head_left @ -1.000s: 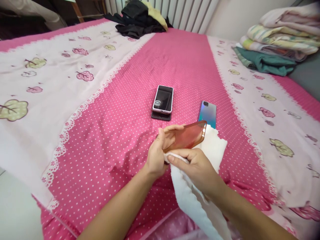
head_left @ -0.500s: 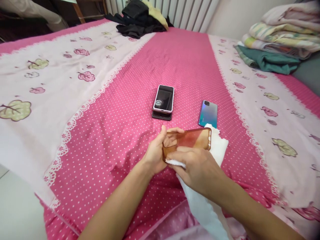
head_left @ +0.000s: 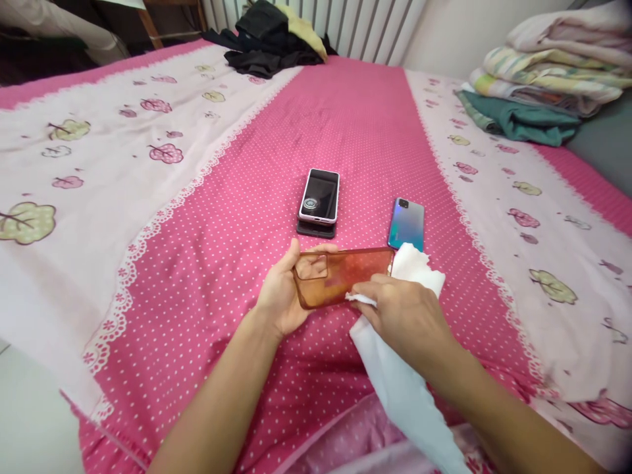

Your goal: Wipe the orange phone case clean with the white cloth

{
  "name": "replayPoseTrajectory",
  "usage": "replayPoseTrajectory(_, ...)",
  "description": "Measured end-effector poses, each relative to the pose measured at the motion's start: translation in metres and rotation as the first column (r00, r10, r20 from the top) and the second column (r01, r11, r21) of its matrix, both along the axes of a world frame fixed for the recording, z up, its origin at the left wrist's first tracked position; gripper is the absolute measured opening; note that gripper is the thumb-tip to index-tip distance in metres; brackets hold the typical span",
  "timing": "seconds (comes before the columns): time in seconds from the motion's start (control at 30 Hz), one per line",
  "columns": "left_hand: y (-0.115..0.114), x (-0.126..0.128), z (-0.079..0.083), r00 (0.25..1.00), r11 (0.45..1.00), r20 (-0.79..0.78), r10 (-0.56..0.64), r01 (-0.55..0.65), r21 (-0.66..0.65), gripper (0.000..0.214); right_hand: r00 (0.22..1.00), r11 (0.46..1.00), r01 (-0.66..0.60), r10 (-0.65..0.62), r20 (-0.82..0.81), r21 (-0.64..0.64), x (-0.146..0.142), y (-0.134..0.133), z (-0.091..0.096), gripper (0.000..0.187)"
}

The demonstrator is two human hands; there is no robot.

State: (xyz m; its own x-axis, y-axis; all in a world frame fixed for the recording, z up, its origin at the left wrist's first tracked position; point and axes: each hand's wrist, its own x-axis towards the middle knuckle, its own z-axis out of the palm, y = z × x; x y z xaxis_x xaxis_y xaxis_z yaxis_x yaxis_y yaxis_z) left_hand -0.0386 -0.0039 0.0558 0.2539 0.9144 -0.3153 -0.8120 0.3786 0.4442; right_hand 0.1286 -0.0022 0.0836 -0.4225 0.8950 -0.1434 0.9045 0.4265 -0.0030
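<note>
A clear, amber-brown phone case is gripped at its left end, beside the camera cutout, by my left hand. My right hand pinches a white cloth or tissue against the lower edge of the case near its right end. Part of the white material sticks up behind the right hand, and a long strip hangs below it. Just beyond the case lies a blue-silver phone, back side up. Further left, a phone with a pale rim rests screen up on a dark flat object.
The bed sheet is pink with white dots and has printed white side bands. Dark clothes lie in a heap at the far end, by white slats. Folded bedding is stacked at the far right.
The right hand has slid with the white cloth along the case's lower edge from the left end toward the right. The left hand and case have shifted left, uncovering the camera cutout.
</note>
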Motion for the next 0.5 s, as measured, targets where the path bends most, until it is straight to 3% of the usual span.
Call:
replayPoseTrajectory(0.1,0.000,-0.007,0.004,1.000,1.000,-0.016,0.000,-0.001,-0.012,0.056,0.999,0.999,0.042,-0.042,-0.024,-0.009,0.004,0.004,-0.003,0.013)
replayPoseTrajectory(0.27,-0.002,-0.006,0.009,0.999,1.000,-0.035,0.016,-0.015,0.019,0.061,0.958,0.994,0.000,-0.032,-0.285,-0.110,0.007,0.004,-0.009,0.013)
replayPoseTrajectory(0.37,-0.005,0.005,0.007,0.990,0.972,-0.049,0.131,-0.119,0.203,0.069,0.907,0.986,-0.004,-0.067,-0.415,-0.167,0.004,0.003,-0.012,0.012)
replayPoseTrajectory(0.5,-0.010,0.023,0.000,0.955,0.854,-0.105,0.278,-0.196,0.481,0.090,0.820,0.978,0.002,-0.122,-0.559,-0.211,-0.005,-0.004,-0.013,0.009)
